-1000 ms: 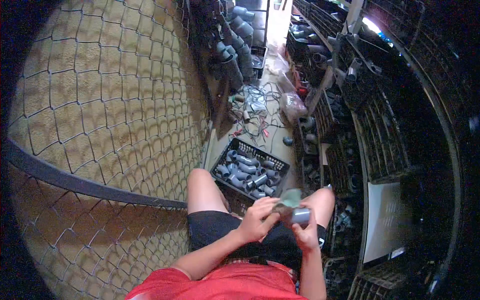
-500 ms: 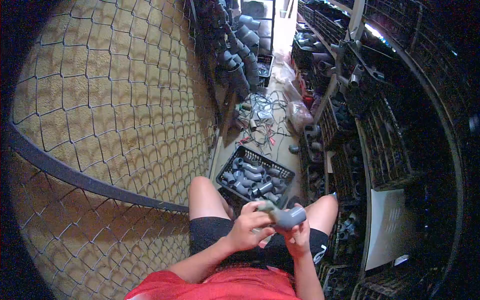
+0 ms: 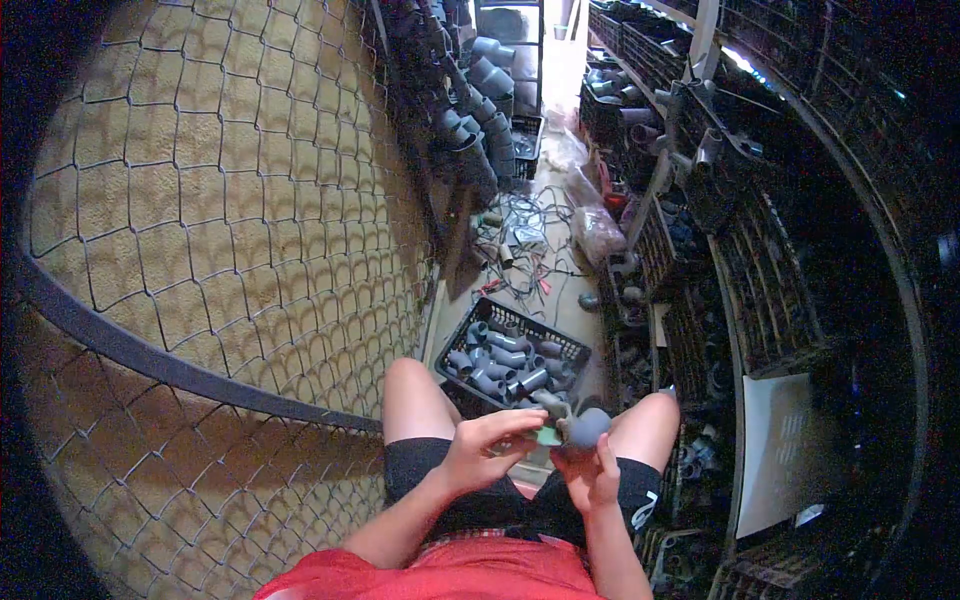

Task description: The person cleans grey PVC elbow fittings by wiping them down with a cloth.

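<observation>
Above my lap, my right hand (image 3: 590, 474) is closed around a grey elbow pipe fitting (image 3: 589, 428), whose rounded side faces up. Just left of it is my left hand (image 3: 490, 450), with its fingers round a small green piece (image 3: 547, 435), perhaps a cloth or pad, beside the fitting. Part of the green piece is hidden by the fingers. Beyond both hands, a black crate (image 3: 460, 329) on the floor holds several grey pipe fittings (image 3: 508, 357).
Chain-link mesh (image 3: 210, 200) and a curved metal bar (image 3: 180, 371) run along the left. Shelves with crates (image 3: 765, 270) line the right. Wires (image 3: 535, 235) and plastic bags (image 3: 599, 232) lie on the floor ahead. Large grey fittings (image 3: 492, 78) are stacked at the upper left.
The elbow fitting has turned in my right hand, so its curved side now shows. My left hand has shifted slightly left, and its fingers are straighter.
</observation>
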The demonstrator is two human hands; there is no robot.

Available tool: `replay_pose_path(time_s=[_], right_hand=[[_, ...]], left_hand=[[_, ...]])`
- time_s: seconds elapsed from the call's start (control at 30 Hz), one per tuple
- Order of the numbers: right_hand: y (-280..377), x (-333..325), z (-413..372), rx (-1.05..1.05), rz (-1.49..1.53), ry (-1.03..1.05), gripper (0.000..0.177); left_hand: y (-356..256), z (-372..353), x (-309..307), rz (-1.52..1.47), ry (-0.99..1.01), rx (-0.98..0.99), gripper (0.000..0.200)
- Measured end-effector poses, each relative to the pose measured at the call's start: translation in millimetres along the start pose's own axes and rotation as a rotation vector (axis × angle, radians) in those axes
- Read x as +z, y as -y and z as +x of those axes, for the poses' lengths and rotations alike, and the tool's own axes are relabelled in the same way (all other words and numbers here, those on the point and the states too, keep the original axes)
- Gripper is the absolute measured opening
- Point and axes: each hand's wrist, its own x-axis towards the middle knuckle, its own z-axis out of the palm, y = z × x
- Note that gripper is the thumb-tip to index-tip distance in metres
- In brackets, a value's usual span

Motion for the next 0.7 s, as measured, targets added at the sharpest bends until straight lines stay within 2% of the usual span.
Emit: replay_pose_path(time_s=[0.13,0.17,0.2,0.23,0.3,0.33,0.4,0.47,0.53,0.57,0.67,0.7], right_hand=[[-0.4,0.9,-3.7,0.055,-0.085,0.052,0.05],[-0.3,2.5,-2.8,0.111,0.023,0.035,0.049],[1.0,4.6,-2.4,0.106,0.025,0.034,0.049],[2.9,7.4,-1.2,0.0,0.043,0.004,0.048],[0.2,5.3,3.6,-0.161,0.054,-0.081,0.048],[-0.7,5.2,6.3,-0.165,0.055,-0.077,0.048],[-3.1,9.3,9.7,-0.073,0.327,-0.18,0.049],[-10.8,11.4,7.1,-0.108,0.376,-0.163,0.049],[-16.7,23.0,0.4,-0.215,-0.097,-0.006,0.053],[-17.2,22.8,-0.2,-0.214,-0.096,-0.008,0.053],[-10.9,28.2,5.7,-0.254,-0.047,-0.011,0.057],[-2.5,31.8,6.3,-0.249,-0.07,-0.029,0.054]], left_hand=[[15.2,-4.2,6.9,0.078,0.047,0.11,0.035],[12.9,-5.1,8.0,0.231,0.113,0.19,0.033],[10.0,-6.3,9.9,0.384,0.181,0.269,0.031],[6.2,-9.5,15.4,0.381,0.246,0.308,0.029],[4.7,-19.4,23.6,0.448,0.258,0.3,0.03],[8.4,-24.0,26.0,0.492,0.23,0.295,0.031],[14.3,-31.6,30.7,0.47,0.247,0.26,0.031],[20.5,-29.5,32.8,0.445,0.268,0.224,0.032],[27.9,-23.8,36.3,0.387,0.351,0.153,0.039],[31.1,-21.6,40.0,0.302,0.339,0.132,0.05],[26.8,-15.9,51.8,0.305,0.286,0.12,0.054],[23.6,-15.0,53.8,0.305,0.259,0.11,0.057]])
